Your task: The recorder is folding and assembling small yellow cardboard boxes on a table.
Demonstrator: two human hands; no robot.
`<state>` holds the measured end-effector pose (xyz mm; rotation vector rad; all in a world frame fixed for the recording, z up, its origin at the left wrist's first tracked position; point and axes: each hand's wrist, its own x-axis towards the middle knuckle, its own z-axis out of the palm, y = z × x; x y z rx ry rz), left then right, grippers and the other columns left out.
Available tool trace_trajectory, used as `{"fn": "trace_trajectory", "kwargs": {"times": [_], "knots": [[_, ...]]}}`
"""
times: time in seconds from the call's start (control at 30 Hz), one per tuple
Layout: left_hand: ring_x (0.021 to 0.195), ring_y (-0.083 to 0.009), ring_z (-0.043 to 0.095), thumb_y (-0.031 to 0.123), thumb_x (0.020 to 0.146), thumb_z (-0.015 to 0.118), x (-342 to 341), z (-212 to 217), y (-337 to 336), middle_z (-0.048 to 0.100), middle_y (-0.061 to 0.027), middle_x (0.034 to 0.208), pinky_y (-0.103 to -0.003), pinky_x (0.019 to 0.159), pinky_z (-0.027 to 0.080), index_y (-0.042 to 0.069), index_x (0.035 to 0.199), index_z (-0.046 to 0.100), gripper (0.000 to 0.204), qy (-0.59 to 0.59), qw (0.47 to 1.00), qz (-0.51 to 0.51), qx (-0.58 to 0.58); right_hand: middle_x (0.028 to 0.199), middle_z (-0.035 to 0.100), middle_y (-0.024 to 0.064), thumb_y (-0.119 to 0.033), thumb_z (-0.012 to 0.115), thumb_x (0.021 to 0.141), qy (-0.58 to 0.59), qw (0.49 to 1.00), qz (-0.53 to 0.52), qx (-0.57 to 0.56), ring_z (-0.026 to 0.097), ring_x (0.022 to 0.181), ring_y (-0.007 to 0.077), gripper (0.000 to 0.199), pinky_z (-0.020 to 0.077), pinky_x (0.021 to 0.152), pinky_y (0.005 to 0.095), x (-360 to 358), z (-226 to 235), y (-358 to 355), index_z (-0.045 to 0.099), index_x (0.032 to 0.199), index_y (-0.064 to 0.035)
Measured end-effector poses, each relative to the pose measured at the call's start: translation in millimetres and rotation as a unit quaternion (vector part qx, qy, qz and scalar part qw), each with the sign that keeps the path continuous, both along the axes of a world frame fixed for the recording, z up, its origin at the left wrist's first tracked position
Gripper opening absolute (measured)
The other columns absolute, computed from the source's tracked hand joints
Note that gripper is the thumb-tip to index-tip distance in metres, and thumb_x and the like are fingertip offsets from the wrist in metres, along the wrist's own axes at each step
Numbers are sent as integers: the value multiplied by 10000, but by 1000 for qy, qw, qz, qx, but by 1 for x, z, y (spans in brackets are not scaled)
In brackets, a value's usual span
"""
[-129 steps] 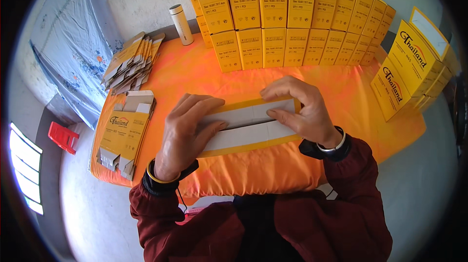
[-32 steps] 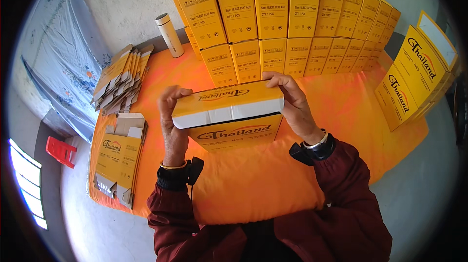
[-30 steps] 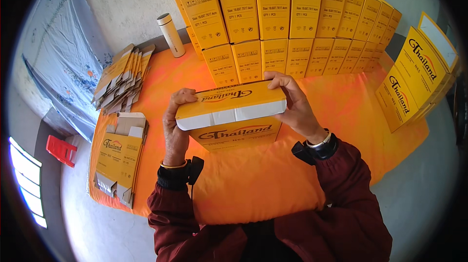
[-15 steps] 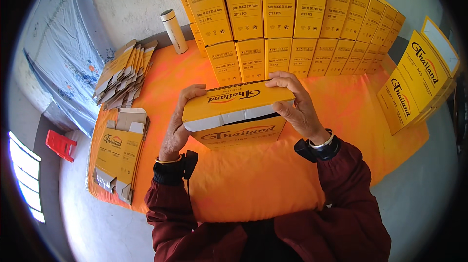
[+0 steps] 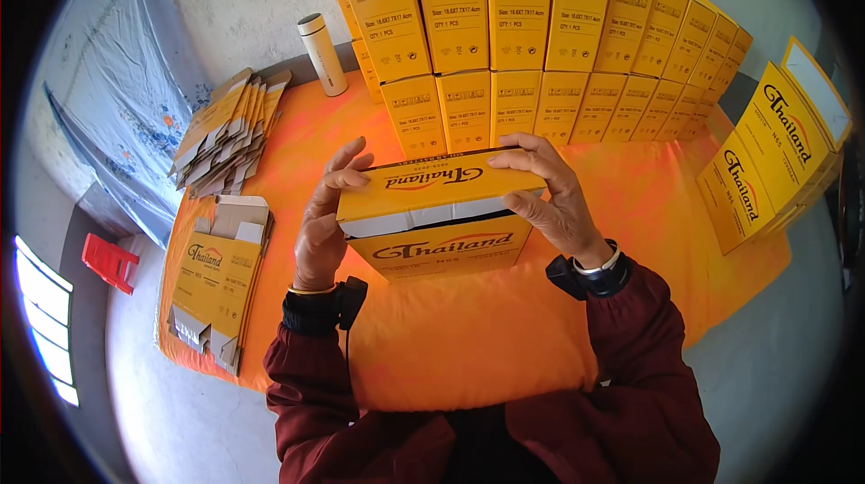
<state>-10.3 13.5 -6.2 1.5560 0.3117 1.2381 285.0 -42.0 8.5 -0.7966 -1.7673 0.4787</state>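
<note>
A yellow cardboard box (image 5: 441, 252) with black lettering stands on the orange cloth in front of me. Its top flap (image 5: 441, 185) lies over the opening, and a dark gap shows under the flap's near edge toward the right. My right hand (image 5: 551, 198) grips the top right end, fingers over the far edge and thumb at the near corner. At the left end, my left hand (image 5: 326, 218) holds the box's side with bent fingers at the upper edge. Its index finger is raised off the flap.
Two tiers of yellow boxes (image 5: 515, 15) line the back of the orange-covered table (image 5: 468, 349). Flattened cartons (image 5: 216, 272) and a loose pile of cartons (image 5: 230, 132) lie left. A white flask (image 5: 323, 56) stands behind. An open-topped yellow box (image 5: 752, 159) is at right; a red stool (image 5: 110, 263) stands beyond.
My left hand's fingers have lifted and drawn back from the top flap toward the box's left edge. The right hand keeps nearly the same hold, and the box has barely shifted.
</note>
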Motion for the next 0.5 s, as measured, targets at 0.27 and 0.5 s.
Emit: {"fn": "trace_trajectory", "kwargs": {"times": [0.27, 0.5], "knots": [[1245, -260, 426, 312, 736, 714, 7, 5, -11, 469, -115, 1317, -413, 1054, 322, 67, 1060, 620, 417, 61, 996, 51, 39, 1238, 504, 122, -454, 672, 839, -5, 999, 17, -31, 478, 1167, 256, 471, 370, 983, 393, 3, 4, -4, 645, 1123, -80], [1174, -235, 483, 176, 759, 724, 9, 18, -13, 540, -109, 1208, -395, 1014, 365, 46, 1029, 660, 307, 117, 985, 79, 103, 1294, 481, 129, -433, 676, 843, -23, 999, 14, -43, 471, 1198, 258, 434, 354, 1013, 411, 11, 6, -6, 664, 1113, -93]]}}
